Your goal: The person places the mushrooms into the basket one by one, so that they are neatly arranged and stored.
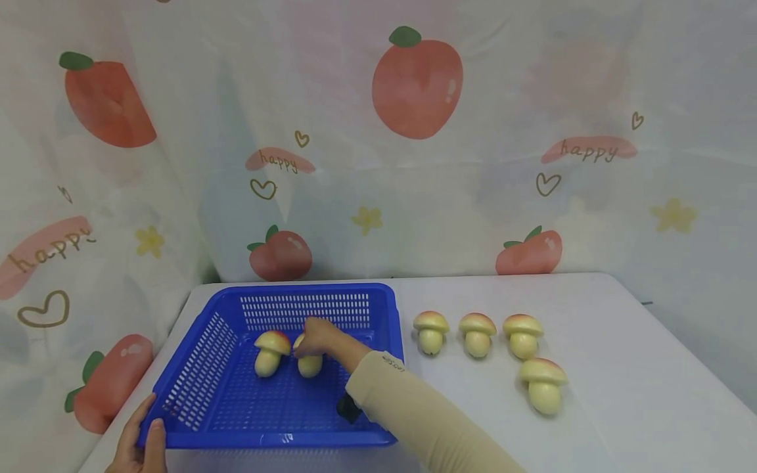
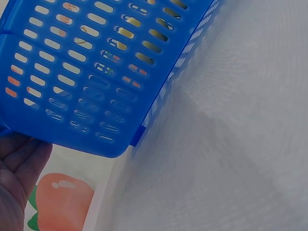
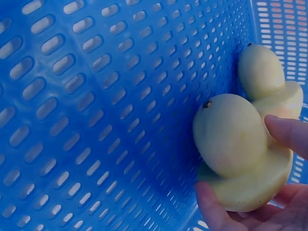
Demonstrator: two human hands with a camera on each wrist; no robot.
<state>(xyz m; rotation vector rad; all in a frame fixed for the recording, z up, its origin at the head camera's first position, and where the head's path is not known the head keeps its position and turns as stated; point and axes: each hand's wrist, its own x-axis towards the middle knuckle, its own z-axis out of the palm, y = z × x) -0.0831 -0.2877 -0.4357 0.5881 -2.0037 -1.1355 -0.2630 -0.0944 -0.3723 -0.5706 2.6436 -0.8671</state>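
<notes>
Inside a blue plastic basket (image 1: pixel 236 420), two toy mushrooms with pale stems and red-tinged caps lie side by side. My right hand (image 1: pixel 321 338) grips the right-hand mushroom (image 1: pixel 310 366) by its cap; in the right wrist view its fingers (image 3: pixel 211 207) curl round the cap beneath the pale stem (image 3: pixel 230 134). Just left of it is the other mushroom (image 1: pixel 269 361), which no hand touches. At the basket's near left corner, my left hand (image 1: pixel 138 440) holds the rim, thumb on the near side. The left wrist view shows those fingers (image 2: pixel 33 161) against the basket's edge.
Right of the basket on the white table (image 1: pixel 461 420) lie several more mushrooms, three in a row, with one mushroom (image 1: pixel 544 387) nearer. A black object (image 1: pixel 349 408), partly behind the right sleeve, shows at the basket's near right. A fruit-print curtain (image 1: pixel 426 197) hangs behind.
</notes>
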